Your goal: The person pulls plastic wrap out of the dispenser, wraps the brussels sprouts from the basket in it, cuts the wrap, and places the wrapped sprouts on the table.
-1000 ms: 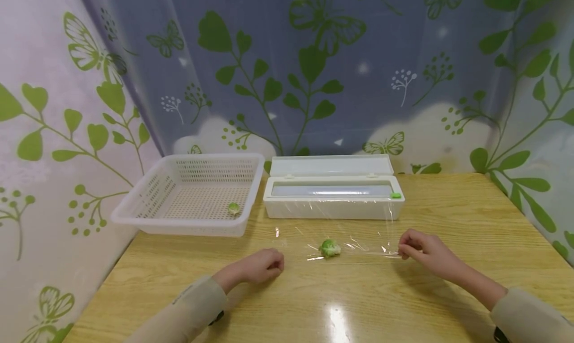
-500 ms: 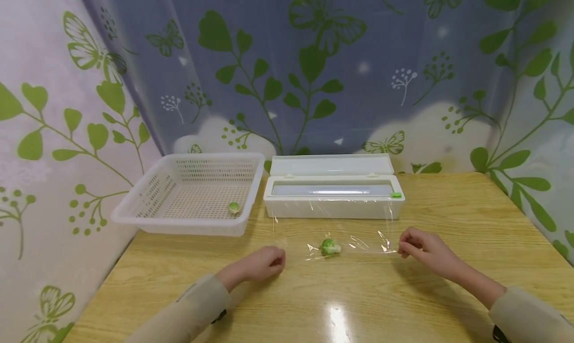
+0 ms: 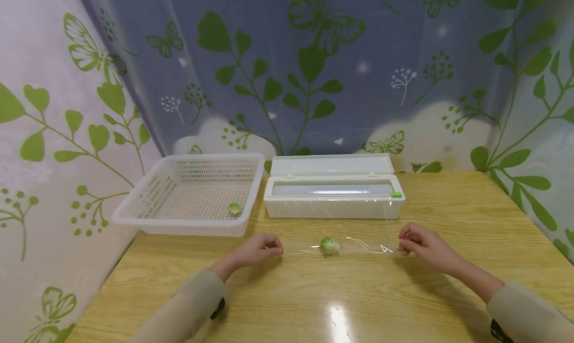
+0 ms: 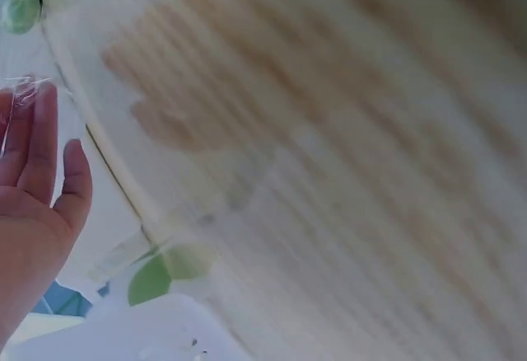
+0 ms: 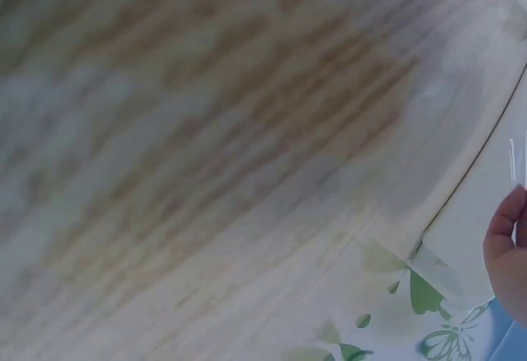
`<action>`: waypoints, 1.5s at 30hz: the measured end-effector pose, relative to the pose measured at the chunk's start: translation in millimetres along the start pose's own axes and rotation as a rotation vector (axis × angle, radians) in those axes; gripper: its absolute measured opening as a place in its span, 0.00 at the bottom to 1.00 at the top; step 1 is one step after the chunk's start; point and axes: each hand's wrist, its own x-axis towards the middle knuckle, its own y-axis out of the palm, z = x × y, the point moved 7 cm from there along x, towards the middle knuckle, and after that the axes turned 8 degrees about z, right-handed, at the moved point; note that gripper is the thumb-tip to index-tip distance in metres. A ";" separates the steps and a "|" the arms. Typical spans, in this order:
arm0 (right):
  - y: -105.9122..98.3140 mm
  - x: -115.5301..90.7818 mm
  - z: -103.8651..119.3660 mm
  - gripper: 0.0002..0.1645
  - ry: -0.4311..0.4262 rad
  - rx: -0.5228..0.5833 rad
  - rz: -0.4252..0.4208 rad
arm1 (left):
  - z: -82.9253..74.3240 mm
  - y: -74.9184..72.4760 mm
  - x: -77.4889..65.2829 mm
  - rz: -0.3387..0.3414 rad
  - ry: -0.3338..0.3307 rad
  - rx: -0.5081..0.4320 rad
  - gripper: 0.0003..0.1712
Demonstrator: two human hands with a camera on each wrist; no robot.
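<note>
Clear plastic wrap [image 3: 358, 244] stretches from the white wrap dispenser [image 3: 332, 209] toward me. My left hand [image 3: 255, 250] pinches its near left corner; in the left wrist view the film shows at the fingertips [image 4: 45, 97]. At the near right corner, my right hand [image 3: 426, 246] pinches the wrap between thumb and fingers; only part of that hand shows in the right wrist view. Between the hands is a green Brussels sprout [image 3: 329, 246], overlapped by the film in the head view.
Left of the dispenser stands a white perforated basket [image 3: 188, 222] holding another Brussels sprout [image 3: 234, 209]. The dispenser's lid [image 3: 332, 164] is raised, and a green slider [image 3: 396, 194] sits at its right end. A patterned curtain [image 3: 269, 84] hangs behind the wooden table [image 3: 278, 308].
My left hand has risen slightly and turned, its loosely curled fingers now at the film's left corner. The near film edge looks straighter. My right hand has barely moved, still gripping its corner.
</note>
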 end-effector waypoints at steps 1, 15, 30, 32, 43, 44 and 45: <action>0.0 0.6 -1.5 0.05 0.001 0.018 0.011 | 1.4 -1.0 0.8 -0.002 -0.002 -0.031 0.07; -0.4 3.2 -5.5 0.12 -0.056 0.185 0.155 | 0.2 -14.4 6.5 -0.064 0.083 -0.179 0.09; -4.0 9.8 -13.2 0.12 0.084 0.069 0.045 | 6.2 -16.3 11.8 -0.136 -0.091 -0.155 0.10; -4.0 11.5 -13.4 0.13 0.098 0.044 0.037 | 7.7 -17.1 12.7 -0.152 -0.117 -0.123 0.11; -1.8 21.4 -20.7 0.15 0.184 -0.129 0.016 | 9.2 -19.3 19.8 -0.188 -0.189 0.009 0.09; -1.5 22.0 -21.3 0.15 0.185 -0.143 0.019 | 8.8 -19.3 21.0 -0.188 -0.181 0.033 0.09; -0.8 22.6 -21.6 0.15 0.180 -0.160 0.022 | 9.0 -19.1 22.0 -0.188 -0.174 0.053 0.08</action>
